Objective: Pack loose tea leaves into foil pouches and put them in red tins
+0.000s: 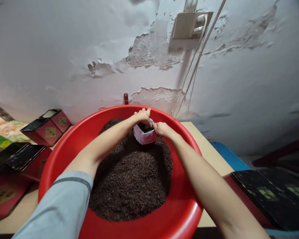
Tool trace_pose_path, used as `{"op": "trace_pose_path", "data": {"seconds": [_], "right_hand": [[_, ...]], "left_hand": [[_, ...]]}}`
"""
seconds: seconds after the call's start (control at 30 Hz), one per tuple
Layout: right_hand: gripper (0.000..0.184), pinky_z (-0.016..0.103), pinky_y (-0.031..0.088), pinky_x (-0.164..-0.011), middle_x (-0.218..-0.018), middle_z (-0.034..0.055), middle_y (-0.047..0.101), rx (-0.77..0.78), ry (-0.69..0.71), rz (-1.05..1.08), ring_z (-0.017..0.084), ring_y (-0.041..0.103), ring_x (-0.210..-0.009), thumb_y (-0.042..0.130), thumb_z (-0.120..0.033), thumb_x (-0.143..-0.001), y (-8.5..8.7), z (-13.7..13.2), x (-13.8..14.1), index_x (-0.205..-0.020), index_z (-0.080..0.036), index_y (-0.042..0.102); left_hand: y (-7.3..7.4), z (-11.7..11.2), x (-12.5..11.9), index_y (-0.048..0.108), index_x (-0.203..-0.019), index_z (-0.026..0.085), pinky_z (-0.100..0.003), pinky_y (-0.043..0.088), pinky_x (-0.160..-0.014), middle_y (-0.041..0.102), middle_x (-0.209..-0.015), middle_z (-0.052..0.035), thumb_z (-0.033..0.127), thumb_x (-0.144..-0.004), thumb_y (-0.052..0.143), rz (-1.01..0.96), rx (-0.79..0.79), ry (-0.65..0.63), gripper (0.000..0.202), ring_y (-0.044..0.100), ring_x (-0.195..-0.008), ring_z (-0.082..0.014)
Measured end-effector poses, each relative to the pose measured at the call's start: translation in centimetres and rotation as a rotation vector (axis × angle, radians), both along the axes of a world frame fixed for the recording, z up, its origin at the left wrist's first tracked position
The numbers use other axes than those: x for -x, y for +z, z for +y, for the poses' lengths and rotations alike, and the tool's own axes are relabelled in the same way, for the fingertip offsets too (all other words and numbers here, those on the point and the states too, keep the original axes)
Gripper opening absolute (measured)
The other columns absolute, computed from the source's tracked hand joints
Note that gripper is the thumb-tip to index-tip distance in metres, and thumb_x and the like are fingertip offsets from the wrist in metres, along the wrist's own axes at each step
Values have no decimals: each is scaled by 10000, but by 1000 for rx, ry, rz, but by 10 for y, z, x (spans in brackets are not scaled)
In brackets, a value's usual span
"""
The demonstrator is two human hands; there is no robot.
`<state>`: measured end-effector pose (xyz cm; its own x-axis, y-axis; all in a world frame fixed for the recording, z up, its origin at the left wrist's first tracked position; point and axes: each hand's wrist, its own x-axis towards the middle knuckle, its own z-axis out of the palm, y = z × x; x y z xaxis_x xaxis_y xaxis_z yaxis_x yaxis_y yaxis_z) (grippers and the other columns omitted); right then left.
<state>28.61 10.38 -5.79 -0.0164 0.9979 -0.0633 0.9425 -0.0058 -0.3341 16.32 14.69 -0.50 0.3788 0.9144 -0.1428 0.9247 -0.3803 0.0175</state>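
A large red plastic basin (180,215) holds a heap of dark, loose dried bits (137,186) that look like tea leaves. Near its far side is a whitish-pink scoop (145,136), tilted, with some of the dark leaves inside. My right hand (163,129) has its fingers closed around the scoop's edge or handle on the right. Over the scoop's far left rim lies my left hand (142,116), its fingers stretched out and apart. Whether the left palm touches the leaves or the rim is hidden.
Red and black tins (46,131) with gold labels stand left of the basin. More dark-lidded tins (269,192) are at right, beside a blue flat thing (229,156). The pale tabletop (201,146) meets a peeling wall with a socket (189,26) and hanging cables (198,61).
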Motion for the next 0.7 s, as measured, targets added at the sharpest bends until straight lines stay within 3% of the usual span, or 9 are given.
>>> {"op": "trace_pose_path", "data": {"seconds": [0.13,0.3,0.4,0.5,0.6,0.7], "right_hand": [[605,261,511,-913,-1066,178,787,14,7,17,246,744,-1054,268,-442,-1105,3,-2,0,-1146,-101,766],[633,279,508,-931,-1085,210,774,49,9,34,263,725,-1098,258,-450,-1103,8,-5,-2,-1169,-58,751],[631,282,507,-932,-1109,226,766,74,-4,35,268,718,-1116,267,-463,-1099,10,-4,-3,-1186,-51,737],[618,283,521,-898,-1036,211,782,112,-18,41,258,747,-1025,277,-475,-1096,11,-3,-2,-1174,-70,738],[619,288,526,-881,-985,204,786,117,-19,38,258,758,-966,271,-475,-1096,11,-3,-1,-1169,-76,738],[623,295,522,-889,-1034,213,780,98,-8,20,270,752,-999,261,-468,-1098,10,-2,-1,-1177,-74,735]], "left_hand": [[-7,-4,8,319,-1587,167,-607,431,-1098,468,-1517,-256,359,-792,790,-84,-132,-112,944,509,-1366,-406],[3,-4,41,571,-1417,106,-387,520,-996,632,-1274,-180,53,-801,631,-372,-429,-277,621,635,-1163,-269],[6,-9,70,611,-1386,127,-347,551,-925,709,-1141,-116,31,-761,644,-472,-374,-320,633,686,-1006,-217],[-1,-16,99,566,-1449,160,-346,566,-921,748,-1167,-99,47,-718,716,-437,-240,-251,754,708,-993,-216],[-18,-12,123,483,-1527,168,-335,554,-974,736,-1268,-123,68,-680,799,-326,-102,-96,909,718,-1074,-239],[-42,0,140,416,-1568,151,-320,501,-1070,671,-1391,-160,207,-755,820,-205,-6,-3,910,667,-1237,-266]]}}
